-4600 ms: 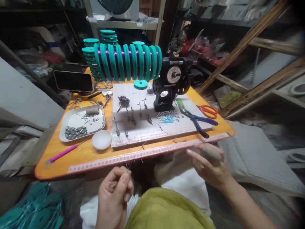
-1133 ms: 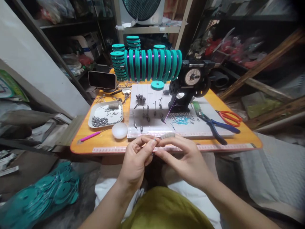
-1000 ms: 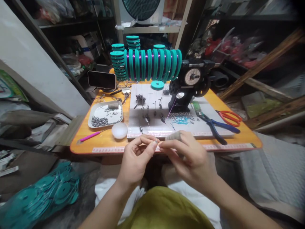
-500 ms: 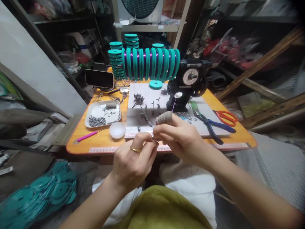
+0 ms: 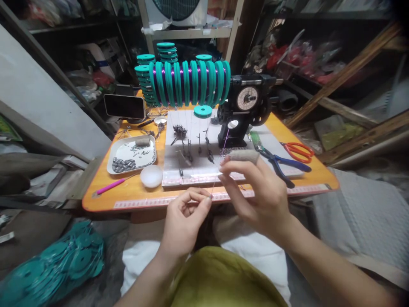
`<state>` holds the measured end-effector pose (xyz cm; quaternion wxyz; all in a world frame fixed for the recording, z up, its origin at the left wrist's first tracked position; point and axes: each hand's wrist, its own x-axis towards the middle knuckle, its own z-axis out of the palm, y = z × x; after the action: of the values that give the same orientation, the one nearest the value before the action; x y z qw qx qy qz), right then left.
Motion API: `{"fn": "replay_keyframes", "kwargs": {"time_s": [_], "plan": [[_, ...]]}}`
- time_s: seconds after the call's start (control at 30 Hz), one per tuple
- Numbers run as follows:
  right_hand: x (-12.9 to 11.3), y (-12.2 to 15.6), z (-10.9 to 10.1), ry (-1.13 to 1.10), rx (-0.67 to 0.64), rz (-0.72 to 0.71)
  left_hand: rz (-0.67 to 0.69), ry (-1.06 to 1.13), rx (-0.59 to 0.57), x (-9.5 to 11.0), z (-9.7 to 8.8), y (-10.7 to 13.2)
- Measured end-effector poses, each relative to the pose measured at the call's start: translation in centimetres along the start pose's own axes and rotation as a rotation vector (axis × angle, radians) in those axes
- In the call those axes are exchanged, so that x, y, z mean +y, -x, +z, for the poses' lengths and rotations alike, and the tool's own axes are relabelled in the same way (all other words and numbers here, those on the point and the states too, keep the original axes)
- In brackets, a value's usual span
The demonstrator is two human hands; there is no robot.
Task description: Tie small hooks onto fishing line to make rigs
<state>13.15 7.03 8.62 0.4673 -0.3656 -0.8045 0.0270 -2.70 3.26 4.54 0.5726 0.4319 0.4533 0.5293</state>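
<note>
My left hand (image 5: pixel 188 213) is closed in a pinch on a thin purple fishing line (image 5: pixel 225 140) near the table's front edge; a small dark bit shows at the thumb tip. From there the line slants up towards the black winding machine (image 5: pixel 234 133). My right hand (image 5: pixel 255 187), with a grey cover on one finger, is curled to the right of the line, its fingertips close together on it. On the machine sits a row of teal foam spools (image 5: pixel 193 83) with purple line wound between them. Fine lines with small dark fittings (image 5: pixel 209 157) hang over the white board (image 5: pixel 174 164).
On the left of the orange table (image 5: pixel 96 196) are a white tray (image 5: pixel 110 164) with grey sinkers, a white bowl (image 5: pixel 151 176), a pink-handled tool (image 5: pixel 110 186) and a phone (image 5: pixel 124 106). Blue-handled pliers (image 5: pixel 283 166) and orange scissors (image 5: pixel 298 152) lie right. Bagged teal spools (image 5: pixel 60 264) are at lower left.
My hands were together; the right has lifted away to the right, and line now shows between them. The left has turned slightly and moved a little right. The view has shifted slightly.
</note>
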Motion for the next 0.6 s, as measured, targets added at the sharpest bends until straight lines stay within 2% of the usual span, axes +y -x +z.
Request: {"fn": "replay_keyframes", "kwargs": {"time_s": [0.07, 0.13, 0.2, 0.33, 0.4, 0.53, 0.6], "plan": [[-0.2, 1.6, -0.4, -0.084, -0.097, 0.173, -0.238, 0.344, 0.006, -0.3, 0.6, 0.2], [-0.3, 3.0, -0.3, -0.217, -0.24, 0.354, -0.352, 0.549, 0.016, -0.6, 1.1, 0.4], [-0.3, 4.1, 0.2, -0.361, -0.285, 0.499, -0.367, 0.618, 0.038, -0.8, 1.5, 0.4], [-0.6, 5.3, 0.8, -0.608, -0.229, 0.66, -0.363, 0.617, 0.012, -1.1, 1.8, 0.5], [-0.6, 5.6, 0.4, -0.578, -0.219, 0.586, -0.419, 0.626, -0.054, -1.0, 1.6, 0.4], [-0.1, 6.4, -0.9, -0.112, -0.092, 0.15, -0.566, 0.694, -0.161, -0.5, 1.4, 0.0], [0.6, 6.9, -1.4, 0.078, -0.033, -0.02, -0.633, 0.728, -0.198, -0.5, 1.6, -0.3]]}}
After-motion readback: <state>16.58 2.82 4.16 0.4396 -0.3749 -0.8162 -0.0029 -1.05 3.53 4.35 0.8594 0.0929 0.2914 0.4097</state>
